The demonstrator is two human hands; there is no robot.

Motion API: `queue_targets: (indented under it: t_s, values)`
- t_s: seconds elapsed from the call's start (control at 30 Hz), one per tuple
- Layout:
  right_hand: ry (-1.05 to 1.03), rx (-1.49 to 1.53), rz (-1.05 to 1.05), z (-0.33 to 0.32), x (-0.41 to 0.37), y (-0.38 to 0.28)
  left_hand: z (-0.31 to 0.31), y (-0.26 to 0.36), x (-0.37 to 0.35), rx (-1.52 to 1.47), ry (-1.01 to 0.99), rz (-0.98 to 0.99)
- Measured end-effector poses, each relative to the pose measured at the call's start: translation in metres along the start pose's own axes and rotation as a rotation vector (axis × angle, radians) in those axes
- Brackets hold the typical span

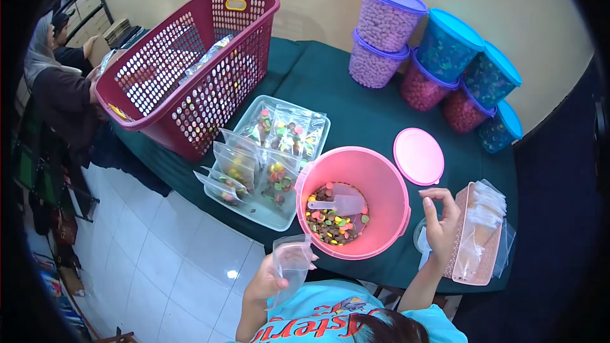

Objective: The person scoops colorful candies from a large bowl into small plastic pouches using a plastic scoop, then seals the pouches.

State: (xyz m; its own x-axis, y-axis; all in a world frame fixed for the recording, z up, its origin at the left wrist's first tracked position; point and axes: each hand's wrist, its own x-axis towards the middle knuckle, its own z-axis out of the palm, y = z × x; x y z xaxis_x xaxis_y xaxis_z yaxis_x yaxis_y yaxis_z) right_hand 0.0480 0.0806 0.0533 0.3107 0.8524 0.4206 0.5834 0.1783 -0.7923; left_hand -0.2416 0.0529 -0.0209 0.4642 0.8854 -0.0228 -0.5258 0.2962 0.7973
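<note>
My left hand [272,279] is closed on a clear plastic pouch [292,267], which looks empty, in front of my shirt. Just beyond it stands a pink tub [397,181] with brown, green, yellow and pink candies [332,228] on its bottom. A translucent scoop [343,204] rests on those candies inside the tub. To the right of the tub, my right hand [443,222] is raised with loosely bent fingers apart and nothing in it. Beside that hand, a pink basket [462,255] holds a stack of clear pouches [486,208].
A pale tray [267,216] carries several filled pouches [279,181] left of the tub. Behind it stands a large maroon basket [216,98]. A round pink lid [418,155] lies on the green tablecloth [343,121]. Stacked candy tubs [387,25] line the wall. Two people [63,89] are at left.
</note>
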Motion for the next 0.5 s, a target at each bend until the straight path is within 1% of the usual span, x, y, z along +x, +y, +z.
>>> queue_targets:
  t_s: [0.03,0.1,0.13,0.17,0.23,0.27,0.33,0.4,0.47,0.5]
  values:
    - [-0.009,0.008,0.007,0.002,-0.004,0.002,-0.001,0.000,0.000,0.004,0.012,-0.005]
    - [-0.149,0.020,-0.038,0.009,-0.011,0.003,-0.003,0.004,0.001,0.017,0.064,0.019]
    - [-0.204,-0.045,-0.100,0.012,-0.012,0.003,-0.012,0.000,0.002,-0.050,0.042,0.009]
    - [-0.252,-0.068,-0.142,0.015,-0.013,0.002,-0.012,-0.001,0.004,-0.050,0.030,-0.008]
    - [-0.337,-0.056,-0.176,0.024,-0.007,-0.007,-0.009,-0.002,0.011,-0.007,0.155,0.113]
    - [-0.326,-0.062,-0.162,0.028,-0.003,-0.010,-0.006,0.001,0.016,-0.017,0.163,0.144]
    - [-0.593,-0.117,-0.235,0.043,0.012,-0.011,-0.002,0.004,0.019,-0.003,0.144,0.120]
    - [-0.808,-0.210,-0.362,0.071,0.028,-0.012,-0.005,0.007,0.020,0.010,0.098,0.075]
    - [-1.046,-0.361,-0.371,0.105,0.039,-0.001,-0.003,0.011,0.023,0.080,0.070,0.083]
    - [-1.032,-0.360,-0.371,0.121,0.042,0.004,-0.002,0.012,0.026,0.139,0.053,0.093]
